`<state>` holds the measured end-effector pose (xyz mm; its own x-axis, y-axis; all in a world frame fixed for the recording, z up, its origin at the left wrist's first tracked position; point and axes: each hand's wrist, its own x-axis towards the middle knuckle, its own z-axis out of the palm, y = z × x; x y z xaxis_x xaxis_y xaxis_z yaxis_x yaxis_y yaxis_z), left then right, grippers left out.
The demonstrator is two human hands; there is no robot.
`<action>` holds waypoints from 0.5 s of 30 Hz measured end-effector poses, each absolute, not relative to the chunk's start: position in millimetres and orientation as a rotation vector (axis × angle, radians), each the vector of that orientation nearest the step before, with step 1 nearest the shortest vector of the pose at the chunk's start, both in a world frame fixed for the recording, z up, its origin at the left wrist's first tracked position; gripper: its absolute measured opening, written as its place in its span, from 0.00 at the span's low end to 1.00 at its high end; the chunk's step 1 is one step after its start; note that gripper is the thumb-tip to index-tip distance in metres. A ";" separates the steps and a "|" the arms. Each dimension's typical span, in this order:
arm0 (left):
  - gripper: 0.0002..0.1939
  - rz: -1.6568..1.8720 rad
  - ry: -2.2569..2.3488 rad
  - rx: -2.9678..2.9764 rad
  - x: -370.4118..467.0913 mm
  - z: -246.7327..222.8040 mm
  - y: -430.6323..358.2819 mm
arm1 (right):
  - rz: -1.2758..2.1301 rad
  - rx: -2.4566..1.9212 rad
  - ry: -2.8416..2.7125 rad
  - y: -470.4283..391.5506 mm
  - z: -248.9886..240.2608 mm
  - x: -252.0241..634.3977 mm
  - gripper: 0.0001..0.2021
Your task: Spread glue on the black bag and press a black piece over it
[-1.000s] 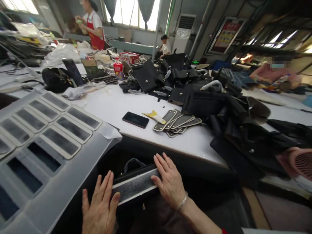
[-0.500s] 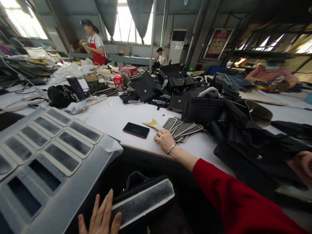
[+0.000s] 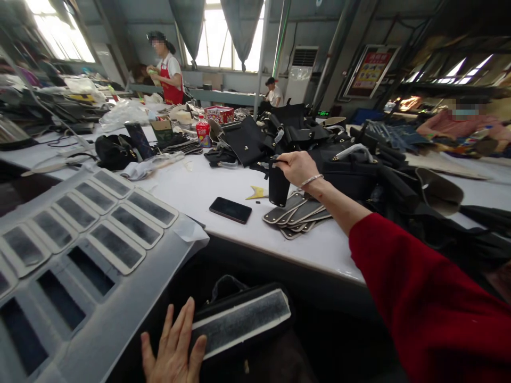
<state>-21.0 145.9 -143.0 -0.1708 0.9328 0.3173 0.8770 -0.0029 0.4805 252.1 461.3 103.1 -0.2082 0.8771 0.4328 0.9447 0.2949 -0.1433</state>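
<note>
My right hand point(image 3: 296, 166) is raised over the white table point(image 3: 199, 181) and grips a dark leather strip point(image 3: 277, 183) that hangs down from its fingers. Below it lies a fanned stack of similar grey-edged strips point(image 3: 297, 214). My left hand point(image 3: 172, 351) rests flat near the bottom edge, fingers spread, touching the left end of a black block with a white-edged grey pad point(image 3: 239, 322) on my lap. My right arm wears a red sleeve.
A black phone point(image 3: 230, 209) and a yellow scraper point(image 3: 257, 192) lie beside the stack. A grey template board with rectangular cut-outs point(image 3: 80, 234) slopes at the left. Piles of black bag parts point(image 3: 359, 170) cover the table's right. Other people work in the background.
My right hand left the block on my lap, reached to the stack on the table, and now has lifted one dark strip from it. My left hand stayed at the block.
</note>
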 end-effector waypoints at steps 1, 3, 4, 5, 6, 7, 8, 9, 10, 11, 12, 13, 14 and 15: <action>0.29 0.932 2.136 1.931 -20.2 -141.4 145.4 | -0.211 -1.575 -2.104 448.3 106.3 253.6 0.11; 0.28 0.989 2.100 1.850 -20.7 -136.4 143.7 | -0.145 -1.415 -1.994 417.2 111.1 256.3 0.10; 0.28 1.021 2.084 1.803 -22.3 -132.8 142.5 | -0.059 -1.299 -1.901 399.6 112.8 257.7 0.09; 0.27 1.054 2.071 1.757 -24.9 -128.2 141.0 | 0.052 -1.199 -1.795 381.1 113.8 259.2 0.09; 0.27 1.083 2.060 1.713 -28.0 -122.4 139.4 | 0.164 -1.137 -1.695 362.1 113.7 260.8 0.08; 0.27 1.117 2.058 1.659 -31.4 -115.3 137.6 | 0.296 -1.091 -1.602 343.0 112.0 262.6 0.07; 0.27 1.155 2.058 1.578 -34.5 -107.0 135.7 | 0.425 -1.086 -1.517 324.4 108.1 264.2 0.07; 0.28 1.191 2.048 1.464 -36.8 -97.7 133.8 | 0.569 -1.091 -1.435 306.4 101.8 265.6 0.08; 0.29 1.228 2.020 1.319 -37.9 -87.8 131.8 | 0.712 -1.100 -1.341 289.5 92.7 266.3 0.10; 0.31 1.269 1.967 1.156 -37.8 -78.1 129.9 | 0.852 -1.106 -1.241 273.7 81.1 266.3 0.11; 0.32 1.308 1.884 0.990 -36.4 -69.1 127.8 | 1.005 -1.125 -1.136 259.1 67.3 265.6 0.13; 0.34 1.343 1.791 0.836 -34.0 -61.7 125.5 | 1.153 -1.153 -1.025 245.5 52.0 264.2 0.14; 0.35 1.360 1.699 0.704 -31.3 -56.4 123.2 | 1.290 -1.183 -0.919 232.8 35.7 262.3 0.15; 0.36 1.356 1.619 0.596 -28.5 -53.4 120.6 | 1.412 -1.216 -0.827 221.0 19.4 260.3 0.16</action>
